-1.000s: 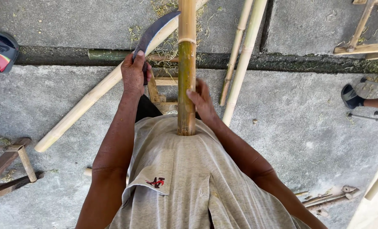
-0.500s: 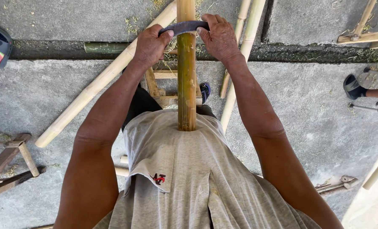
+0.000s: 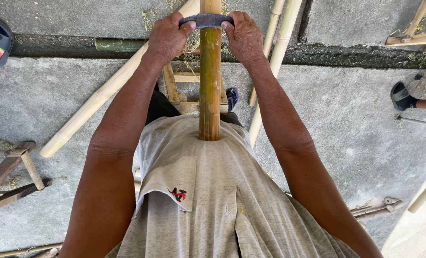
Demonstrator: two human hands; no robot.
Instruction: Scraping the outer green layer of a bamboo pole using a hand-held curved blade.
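Grey concrete floor [image 3: 327, 143] lying rough and stained, daylight falling evenly. Dark gutter [image 3: 346, 53] running left to right across far side, w/ grass clippings [image 3: 425, 59] collecting at far right. Pale bamboo poles [image 3: 105, 95] lying diagonally, others leaning at far centre. Small wooden stool frame [image 3: 10, 174] sitting near left. Another person's sandalled foot [image 3: 404, 97] resting at right edge.

A dark curved blade [image 3: 206, 20] lies crosswise over a yellow-green bamboo pole [image 3: 210, 81], its two ends wrapped by the fingers [image 3: 186, 25] of both hands. The pole runs straight between those fingers, its near end butted against the person's grey shirt front, below the fingers.
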